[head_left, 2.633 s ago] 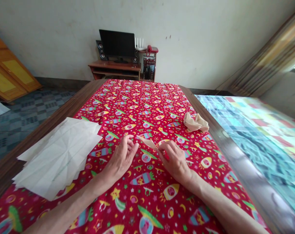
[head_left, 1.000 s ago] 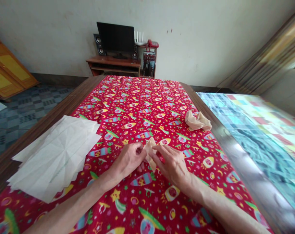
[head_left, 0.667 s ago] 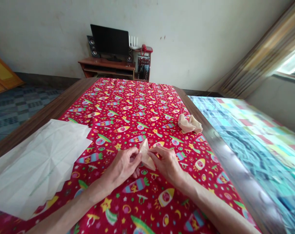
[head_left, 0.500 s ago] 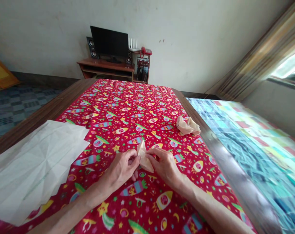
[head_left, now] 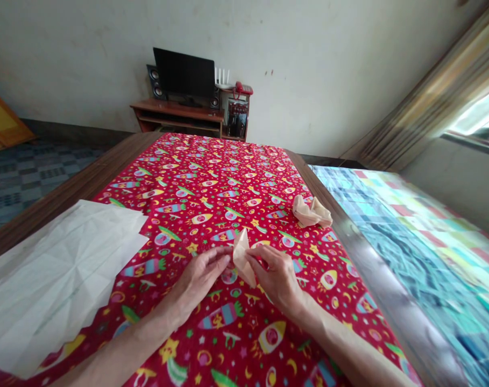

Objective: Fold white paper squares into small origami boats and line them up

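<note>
A small piece of folded cream paper (head_left: 242,257), pointed at top and bottom, stands tilted between my hands above the red cloth. My right hand (head_left: 275,273) pinches its right side between thumb and fingers. On the other side, my left hand (head_left: 206,271) has its thumb and fingertips closed at the paper's left edge. Its fingertips are partly hidden there. Off to the right lies a folded cream paper shape (head_left: 312,211) with curved, raised ends. Large creased white paper sheets (head_left: 72,269) overlap in a stack at the left.
A red patterned cloth (head_left: 224,188) covers the table, whose brown wooden edge (head_left: 123,148) shows along the sides. Beyond it stands a desk (head_left: 177,110) with a monitor (head_left: 184,73) and a red telephone (head_left: 243,87). A bed with a checked cover (head_left: 389,215) adjoins the right side.
The folded paper has turned to a narrower, more upright angle and shifted slightly right. My left hand's fingers have straightened and drawn to its edge. My right hand keeps its pinch.
</note>
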{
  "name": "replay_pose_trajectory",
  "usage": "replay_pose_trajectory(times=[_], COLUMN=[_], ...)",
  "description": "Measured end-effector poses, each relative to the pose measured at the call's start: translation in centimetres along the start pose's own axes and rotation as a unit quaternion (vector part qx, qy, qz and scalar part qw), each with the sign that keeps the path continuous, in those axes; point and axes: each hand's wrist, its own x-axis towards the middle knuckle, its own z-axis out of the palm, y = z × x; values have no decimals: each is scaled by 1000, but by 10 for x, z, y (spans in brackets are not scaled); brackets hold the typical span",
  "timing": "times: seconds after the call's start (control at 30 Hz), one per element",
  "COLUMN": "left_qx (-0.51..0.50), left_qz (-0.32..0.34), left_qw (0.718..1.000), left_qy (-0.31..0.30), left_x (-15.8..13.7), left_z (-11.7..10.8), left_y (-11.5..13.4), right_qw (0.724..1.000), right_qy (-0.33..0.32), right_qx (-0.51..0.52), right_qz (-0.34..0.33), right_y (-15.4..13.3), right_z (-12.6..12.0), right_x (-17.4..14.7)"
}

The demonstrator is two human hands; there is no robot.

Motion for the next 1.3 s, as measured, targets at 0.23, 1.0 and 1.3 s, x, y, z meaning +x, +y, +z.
replay_pose_trajectory(times=[0.23, 1.0, 1.3], left_qx=[-11, 17, 34], left_qz=[-2, 14, 68], left_qw=[1000, 999, 996], left_qy=[17, -43, -38], left_x=[-1, 0, 7], left_z=[1, -4, -6], left_y=[2, 0, -14], right_qw=[1000, 995, 948], right_qy=[5, 7, 221], right_qx=[-10, 3, -158], right_qz=[20, 104, 167], right_y=[0, 7, 79], right_z=[-1, -21, -145], right_x=[1, 11, 79])
